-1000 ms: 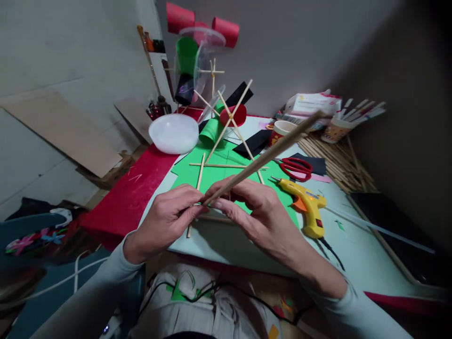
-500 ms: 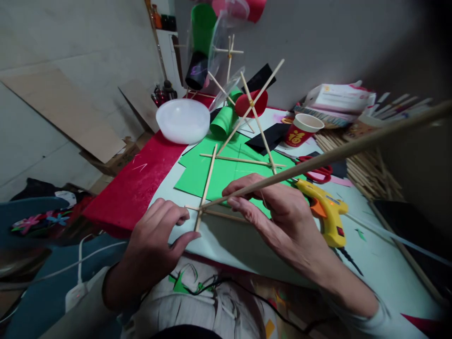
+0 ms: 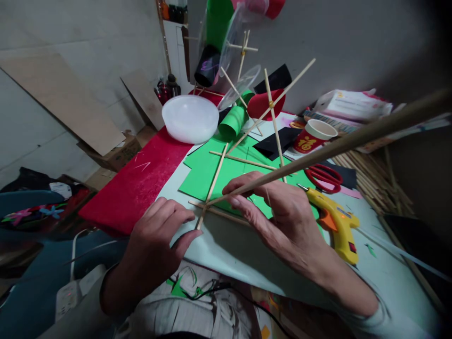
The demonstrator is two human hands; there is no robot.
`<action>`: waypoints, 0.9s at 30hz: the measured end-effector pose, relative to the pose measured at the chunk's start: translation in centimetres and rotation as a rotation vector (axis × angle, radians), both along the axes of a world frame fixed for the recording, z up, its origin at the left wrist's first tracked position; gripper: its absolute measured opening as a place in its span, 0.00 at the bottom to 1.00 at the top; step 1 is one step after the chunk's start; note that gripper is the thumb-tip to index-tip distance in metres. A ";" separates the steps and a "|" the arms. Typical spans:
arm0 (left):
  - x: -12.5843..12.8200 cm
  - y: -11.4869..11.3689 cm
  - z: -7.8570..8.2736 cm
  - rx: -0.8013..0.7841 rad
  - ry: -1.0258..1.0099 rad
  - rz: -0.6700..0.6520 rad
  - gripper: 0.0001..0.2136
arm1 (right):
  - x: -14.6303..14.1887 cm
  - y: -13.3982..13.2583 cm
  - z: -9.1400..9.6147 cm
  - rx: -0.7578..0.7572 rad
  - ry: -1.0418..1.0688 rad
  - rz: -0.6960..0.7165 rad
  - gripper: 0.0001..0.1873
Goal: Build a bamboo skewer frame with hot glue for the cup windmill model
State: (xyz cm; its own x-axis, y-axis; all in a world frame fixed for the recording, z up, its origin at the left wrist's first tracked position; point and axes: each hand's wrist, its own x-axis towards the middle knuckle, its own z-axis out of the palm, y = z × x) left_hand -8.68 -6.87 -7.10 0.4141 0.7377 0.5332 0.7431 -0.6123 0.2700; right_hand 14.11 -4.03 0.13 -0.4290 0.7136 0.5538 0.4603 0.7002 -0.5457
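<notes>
Between the right fingers (image 3: 244, 205) lies the stick (image 3: 319, 157).

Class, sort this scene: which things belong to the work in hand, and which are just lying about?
In hand: right hand, gripping the long stick; left hand, by the stick frame on the green paper.
Lying about: glue gun, red scissors, paper cup, white bowl, stick bundle.

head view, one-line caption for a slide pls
Right hand holds a long wooden stick against the corner of a stick frame on green paper, left hand beside it, yellow glue gun nearby
</notes>
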 end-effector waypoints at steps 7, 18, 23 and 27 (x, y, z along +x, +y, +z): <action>0.0 -0.1 0.0 -0.070 0.023 0.022 0.06 | 0.5 -0.2 -0.5 -0.023 0.048 -0.037 0.03; -0.7 0.0 0.1 -0.130 -0.069 -0.010 0.09 | 0.9 -0.7 0.0 -0.072 0.097 -0.052 0.06; -1.9 0.1 -0.2 -0.218 -0.137 -0.035 0.09 | 0.9 -0.5 0.1 -0.038 0.069 -0.042 0.03; -2.2 0.4 0.2 -0.256 -0.180 -0.015 0.07 | 0.8 -0.2 0.0 0.005 0.045 -0.023 0.03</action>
